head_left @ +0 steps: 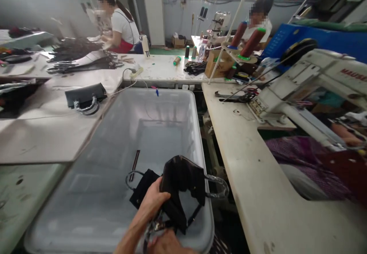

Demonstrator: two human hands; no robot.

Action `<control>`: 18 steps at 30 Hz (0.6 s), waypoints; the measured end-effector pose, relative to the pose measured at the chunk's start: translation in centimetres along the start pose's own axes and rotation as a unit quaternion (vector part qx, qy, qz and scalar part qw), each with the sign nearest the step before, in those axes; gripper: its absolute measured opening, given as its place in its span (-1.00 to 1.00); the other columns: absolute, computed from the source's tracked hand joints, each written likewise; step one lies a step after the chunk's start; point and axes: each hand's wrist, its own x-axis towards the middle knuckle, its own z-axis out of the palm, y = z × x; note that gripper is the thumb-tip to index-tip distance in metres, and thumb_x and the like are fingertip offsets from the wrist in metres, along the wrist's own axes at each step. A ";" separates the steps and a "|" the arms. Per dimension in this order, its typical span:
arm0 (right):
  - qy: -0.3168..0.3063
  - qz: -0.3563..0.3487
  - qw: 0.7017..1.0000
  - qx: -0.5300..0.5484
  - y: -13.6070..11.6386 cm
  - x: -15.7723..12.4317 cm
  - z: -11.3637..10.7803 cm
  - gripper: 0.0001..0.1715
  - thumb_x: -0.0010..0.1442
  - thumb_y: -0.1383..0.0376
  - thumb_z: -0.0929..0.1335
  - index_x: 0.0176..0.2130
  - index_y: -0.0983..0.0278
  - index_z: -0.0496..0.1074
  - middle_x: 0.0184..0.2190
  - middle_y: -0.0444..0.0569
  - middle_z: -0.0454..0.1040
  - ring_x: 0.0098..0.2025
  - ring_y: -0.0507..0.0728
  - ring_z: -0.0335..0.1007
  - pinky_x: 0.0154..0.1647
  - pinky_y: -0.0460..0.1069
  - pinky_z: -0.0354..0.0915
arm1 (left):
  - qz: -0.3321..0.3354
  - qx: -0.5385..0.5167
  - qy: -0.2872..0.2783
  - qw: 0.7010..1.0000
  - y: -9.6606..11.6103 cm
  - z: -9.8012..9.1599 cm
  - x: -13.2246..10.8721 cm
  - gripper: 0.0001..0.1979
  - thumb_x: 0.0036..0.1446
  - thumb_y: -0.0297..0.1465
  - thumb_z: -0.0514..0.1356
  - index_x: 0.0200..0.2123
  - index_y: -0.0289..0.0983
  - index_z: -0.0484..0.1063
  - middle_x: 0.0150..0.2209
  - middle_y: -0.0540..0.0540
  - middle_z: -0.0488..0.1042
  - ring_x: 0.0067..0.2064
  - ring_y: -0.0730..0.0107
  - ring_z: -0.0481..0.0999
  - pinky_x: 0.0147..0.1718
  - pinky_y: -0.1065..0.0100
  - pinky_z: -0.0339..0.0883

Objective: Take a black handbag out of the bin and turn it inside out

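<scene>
A black handbag is held over the near right end of a large grey plastic bin. Its loop handle, wrapped in clear plastic, sticks out past the bin's right rim. My left hand is closed on the bag's left side, thumb on top. At the bottom edge, my right hand is closed at the bag's lower part, beside a strap with a metal fitting; its fingers are partly hidden. Left of my left hand is a black piece with a loop handle; I cannot tell whether it is a separate bag.
A dark strip lies in the bin. On the left table rests another black handbag. A sewing machine and thread cones stand on the right. Two people sit at the back, near a pile of dark pieces.
</scene>
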 end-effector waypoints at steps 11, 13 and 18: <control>0.191 0.290 0.936 0.062 9.3 -6.3 -19.0 -0.14 0.03 0.23 0.39 0.24 0.34 0.06 0.20 0.16 0.18 0.22 0.27 0.11 0.26 0.19 0.09 | -0.007 -0.104 -0.143 0.984 0.4 -2.1 -1.7 -0.26 -0.31 -0.47 0.17 0.08 -0.37 0.21 -0.10 -0.12 0.47 -0.08 0.23 0.42 -0.12 0.34 0.27; 0.168 0.320 0.920 0.150 11.8 -6.3 -18.6 -0.20 0.06 0.21 0.35 0.23 0.28 0.08 0.10 0.12 0.31 0.11 0.26 0.27 0.17 0.18 0.18 | -0.014 -0.114 -0.146 0.983 0.6 -2.6 -2.3 -0.24 -0.31 -0.46 0.20 0.10 -0.34 0.20 0.01 -0.13 0.41 0.04 0.20 0.36 0.00 0.32 0.21; 0.213 0.294 0.869 0.338 13.8 -9.5 -18.4 -0.43 -0.03 0.19 0.36 -0.02 0.35 0.32 -0.13 0.04 0.47 -0.10 0.18 0.39 -0.02 0.04 0.29 | -0.024 -0.109 -0.178 0.978 1.7 -4.3 -2.5 -0.26 -0.30 -0.42 0.26 0.07 -0.31 0.23 -0.01 -0.11 0.43 0.03 0.18 0.37 0.00 0.31 0.21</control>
